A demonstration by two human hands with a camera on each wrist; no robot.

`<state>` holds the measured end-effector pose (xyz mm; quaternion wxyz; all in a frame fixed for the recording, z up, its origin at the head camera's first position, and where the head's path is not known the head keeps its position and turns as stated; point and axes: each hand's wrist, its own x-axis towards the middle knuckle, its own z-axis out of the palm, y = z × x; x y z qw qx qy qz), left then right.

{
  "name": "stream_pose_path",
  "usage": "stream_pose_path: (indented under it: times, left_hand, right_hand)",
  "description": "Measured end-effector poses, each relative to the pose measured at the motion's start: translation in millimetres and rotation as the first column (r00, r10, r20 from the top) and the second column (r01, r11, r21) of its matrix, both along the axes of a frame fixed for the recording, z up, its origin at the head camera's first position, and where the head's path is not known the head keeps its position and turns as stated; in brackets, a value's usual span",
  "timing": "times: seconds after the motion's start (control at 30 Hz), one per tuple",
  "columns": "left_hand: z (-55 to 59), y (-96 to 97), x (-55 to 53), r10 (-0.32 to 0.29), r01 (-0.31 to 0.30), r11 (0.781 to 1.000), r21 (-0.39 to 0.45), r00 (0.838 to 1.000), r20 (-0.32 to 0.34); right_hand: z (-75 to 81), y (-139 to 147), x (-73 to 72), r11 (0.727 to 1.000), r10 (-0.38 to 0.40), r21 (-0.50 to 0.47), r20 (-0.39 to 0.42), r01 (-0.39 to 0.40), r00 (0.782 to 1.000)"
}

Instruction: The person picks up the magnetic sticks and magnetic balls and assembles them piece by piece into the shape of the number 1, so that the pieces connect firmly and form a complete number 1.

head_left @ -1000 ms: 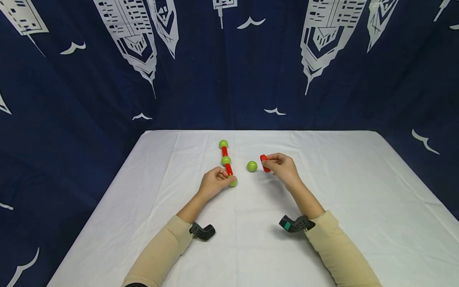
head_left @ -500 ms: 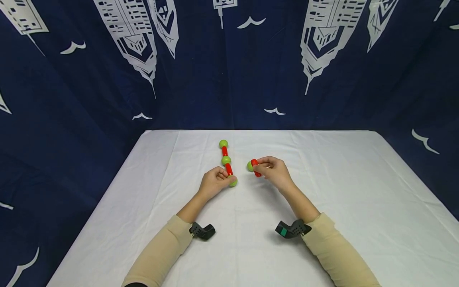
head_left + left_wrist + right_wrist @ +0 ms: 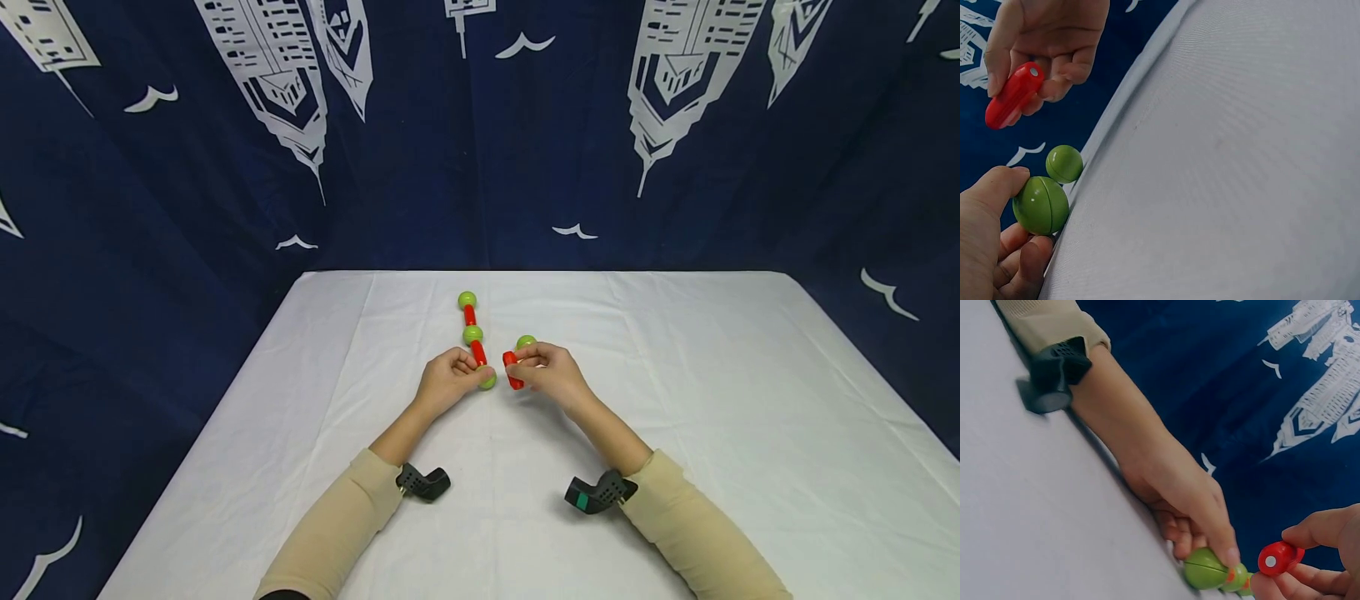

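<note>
On the table a chain of green balls and red rods runs away from me, with a green ball [image 3: 467, 299] at its far end and a middle ball [image 3: 472, 334] between the two red rods [image 3: 478, 352]. My left hand [image 3: 446, 383] pinches the chain's nearest green ball [image 3: 1041, 205] between thumb and fingers. Just to the right, my right hand [image 3: 553, 377] pinches a separate red rod [image 3: 512, 363] by its sides. A pale round spot shows on the rod's end [image 3: 1270, 562]. A loose green ball [image 3: 526, 341] lies behind the right hand, partly hidden by it.
A white cloth [image 3: 720, 383] covers the table, and a dark blue curtain [image 3: 480, 183] with white prints hangs behind its far edge. Black wrist cameras sit on the left wrist [image 3: 423, 483] and the right wrist [image 3: 600, 492].
My right hand has carried the red rod left and nearer to me, passing in front of the loose green ball towards the left hand. The left hand and chain have stayed put.
</note>
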<state>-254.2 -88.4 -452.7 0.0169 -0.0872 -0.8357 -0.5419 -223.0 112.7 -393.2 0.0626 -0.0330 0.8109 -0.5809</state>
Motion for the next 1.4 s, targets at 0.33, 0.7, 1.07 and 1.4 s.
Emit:
stream_pose_path:
  times: [0.33,0.7,1.07,1.4]
  left_hand:
    - [-0.7,0.6,-0.6,-0.002,0.002,1.0,0.01,1.0,-0.026]
    - [-1.4,-0.2,-0.5,-0.005,0.005,1.0,0.012,1.0,-0.023]
    - [-1.3,-0.2,-0.6,-0.002,0.002,1.0,0.007,1.0,-0.012]
    - [-0.9,-0.3,-0.2,-0.001,0.002,1.0,0.009,1.0,-0.02]
  right_hand:
    - [-14.4,-11,3.8,0.997,0.082,-0.01,0.054,-0.082,0.995]
    - [-24.5,-21,9.1,0.996,0.085,0.012,0.13,-0.087,0.988]
    - [-31.4,-25,9.8,0.996,0.055,0.07,0.114,-0.063,0.992]
    - [-28.1,-28,12.5,0.997,0.039,0.058,0.138,-0.048,0.99]
